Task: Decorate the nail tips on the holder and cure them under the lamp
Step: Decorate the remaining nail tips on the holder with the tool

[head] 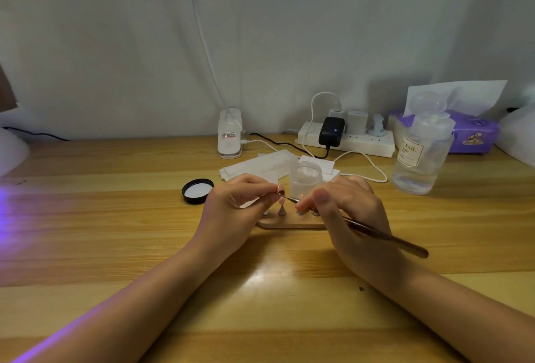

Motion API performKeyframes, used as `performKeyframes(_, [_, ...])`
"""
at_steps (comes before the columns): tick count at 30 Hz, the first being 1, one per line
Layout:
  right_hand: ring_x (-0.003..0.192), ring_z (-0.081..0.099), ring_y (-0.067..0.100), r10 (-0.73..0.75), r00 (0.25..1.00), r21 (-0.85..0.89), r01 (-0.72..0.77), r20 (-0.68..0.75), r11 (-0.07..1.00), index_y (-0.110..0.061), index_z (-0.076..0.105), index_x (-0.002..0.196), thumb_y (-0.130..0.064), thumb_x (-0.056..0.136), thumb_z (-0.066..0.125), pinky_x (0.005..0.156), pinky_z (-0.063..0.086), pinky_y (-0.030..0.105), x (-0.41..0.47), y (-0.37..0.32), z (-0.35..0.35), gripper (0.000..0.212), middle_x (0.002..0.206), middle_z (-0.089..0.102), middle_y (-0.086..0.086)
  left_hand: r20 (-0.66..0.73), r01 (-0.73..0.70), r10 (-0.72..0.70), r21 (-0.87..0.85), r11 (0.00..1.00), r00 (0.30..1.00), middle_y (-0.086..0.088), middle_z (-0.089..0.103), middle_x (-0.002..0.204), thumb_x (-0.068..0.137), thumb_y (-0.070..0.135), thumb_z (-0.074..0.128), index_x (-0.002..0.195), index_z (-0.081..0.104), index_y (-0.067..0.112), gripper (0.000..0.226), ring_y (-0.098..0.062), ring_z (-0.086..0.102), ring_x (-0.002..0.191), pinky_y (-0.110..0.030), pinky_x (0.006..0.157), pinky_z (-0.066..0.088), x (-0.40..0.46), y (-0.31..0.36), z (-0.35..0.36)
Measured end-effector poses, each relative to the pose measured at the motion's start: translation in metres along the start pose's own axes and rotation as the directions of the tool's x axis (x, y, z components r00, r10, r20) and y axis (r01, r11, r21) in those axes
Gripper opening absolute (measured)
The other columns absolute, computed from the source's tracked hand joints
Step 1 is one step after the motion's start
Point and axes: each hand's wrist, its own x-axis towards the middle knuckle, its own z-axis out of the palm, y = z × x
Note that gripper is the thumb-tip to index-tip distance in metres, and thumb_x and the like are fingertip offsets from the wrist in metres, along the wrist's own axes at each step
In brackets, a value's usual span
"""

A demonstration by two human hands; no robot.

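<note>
Nail tip point(280, 189): small, pale pink, raised just above the holder, pinched between the curled thumb and fingertips of the left hand point(236, 206); the fine point of the brush point(385, 236) meets it from the right.

Holder point(289, 223): flat wooden base lying on the table point(144, 218) between the two hands; several small pegs stand upright on it, one pink-topped peg point(281, 208) directly beneath the raised tip; its right end is hidden behind the right hand.

Brush: long, dark brown handle, slanting down to the right past the wrist; gripped near its metal ferrule by the right hand point(351, 212), thumb and fingers curled round it like a pen.

Jar point(306, 181): small, clear, uncapped, just behind the holder; black lid point(198, 190) lies upturned to its left, white liner showing.

White wipes point(260, 167): flat stack behind the jar.

Clip lamp point(230, 134): white base at the table's far edge, slim neck rising out of view.

Power strip point(346, 141): white, against the wall, carrying a black adapter point(331, 132) with a blue light and white plugs; cables trail forward.

Pump bottle point(421, 157): clear, labelled, at the right.

Tissue box point(472, 134): purple, behind the bottle, one sheet standing up.

Violet glow point(17, 212): across the table's left edge; its source cannot be seen.
</note>
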Motion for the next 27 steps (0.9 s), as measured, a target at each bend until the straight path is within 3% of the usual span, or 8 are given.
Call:
performKeyframes(3, [0.072, 0.055, -0.002, 0.002, 1.0, 0.061, 0.0, -0.024, 0.998, -0.012, 0.067, 0.067, -0.042, 0.098, 0.026, 0.079, 0.036, 0.028, -0.0022, 0.0011, -0.0022, 0.06, 0.069, 0.062, -0.013, 0.011, -0.003, 0.003, 0.007, 1.0, 1.0, 0.002, 0.067, 0.085, 0.078, 0.002, 0.067, 0.097, 0.07, 0.015, 0.024, -0.01, 0.062, 0.08, -0.025, 0.071, 0.052, -0.0001, 0.0002, 0.0001])
performKeyframes(7, [0.074, 0.056, 0.004, 0.046, 0.998, 0.037, -0.045, -0.033, 0.998, -0.016, 0.066, 0.076, -0.041, 0.097, 0.026, 0.078, 0.038, 0.029, -0.0008, 0.0009, -0.0017, 0.052, 0.07, 0.064, -0.006, 0.004, -0.005, 0.005, 0.007, 1.0, 1.0, 0.001, 0.067, 0.085, 0.077, 0.001, 0.067, 0.098, 0.069, 0.018, 0.026, -0.011, 0.062, 0.081, -0.028, 0.071, 0.052, -0.0001, 0.0003, 0.0001])
performKeyframes(9, [0.075, 0.056, 0.007, 0.034, 0.999, 0.007, -0.034, 0.001, 0.999, -0.019, 0.066, 0.081, -0.042, 0.096, 0.027, 0.077, 0.038, 0.031, 0.0008, 0.0, -0.0001, 0.048, 0.074, 0.064, -0.009, 0.002, -0.01, 0.01, 0.015, 1.0, 1.0, 0.002, 0.067, 0.085, 0.077, 0.001, 0.067, 0.096, 0.069, 0.022, 0.028, -0.013, 0.062, 0.081, -0.032, 0.073, 0.053, -0.0003, 0.0005, 0.0002])
performKeyframes(12, [0.075, 0.054, -0.003, 0.008, 1.0, 0.019, -0.008, 0.011, 1.0, -0.015, 0.069, 0.076, -0.042, 0.096, 0.028, 0.076, 0.039, 0.032, 0.0003, -0.0001, 0.0006, 0.053, 0.076, 0.058, -0.02, 0.004, -0.006, 0.006, 0.009, 1.0, 1.0, 0.003, 0.067, 0.085, 0.077, 0.002, 0.068, 0.097, 0.068, 0.021, 0.028, -0.015, 0.063, 0.082, -0.035, 0.074, 0.054, -0.0003, 0.0002, 0.0001])
performKeyframes(17, [0.07, 0.056, 0.001, 0.033, 0.999, 0.093, -0.029, -0.034, 0.995, -0.013, 0.065, 0.067, -0.04, 0.098, 0.025, 0.076, 0.04, 0.037, -0.0029, 0.0016, -0.0029, 0.057, 0.065, 0.063, -0.006, 0.016, 0.0, 0.0, 0.002, 1.0, 1.0, 0.001, 0.067, 0.083, 0.077, 0.007, 0.068, 0.093, 0.071, 0.02, 0.021, -0.011, 0.062, 0.08, -0.029, 0.072, 0.052, -0.0003, 0.0008, 0.0003])
performKeyframes(23, [0.077, 0.059, 0.006, 0.047, 0.999, 0.019, -0.047, 0.02, 0.999, -0.016, 0.068, 0.079, -0.032, 0.093, 0.037, 0.077, 0.042, 0.037, 0.0003, 0.0013, 0.0015, 0.039, 0.076, 0.065, -0.009, 0.016, 0.016, -0.016, 0.006, 1.0, 1.0, 0.002, 0.066, 0.083, 0.076, 0.004, 0.069, 0.095, 0.068, 0.023, 0.026, -0.012, 0.062, 0.081, -0.033, 0.075, 0.053, -0.0007, 0.0028, 0.0003])
performKeyframes(27, [0.073, 0.058, 0.001, 0.048, 0.999, 0.076, -0.047, -0.003, 0.996, -0.013, 0.068, 0.07, -0.031, 0.095, 0.035, 0.074, 0.042, 0.037, -0.0016, 0.0018, -0.0007, 0.045, 0.071, 0.064, -0.012, 0.02, 0.025, -0.025, 0.007, 1.0, 0.999, 0.002, 0.066, 0.083, 0.076, 0.004, 0.069, 0.096, 0.068, 0.02, 0.026, -0.011, 0.062, 0.082, -0.031, 0.075, 0.053, -0.0005, 0.0036, 0.0006])
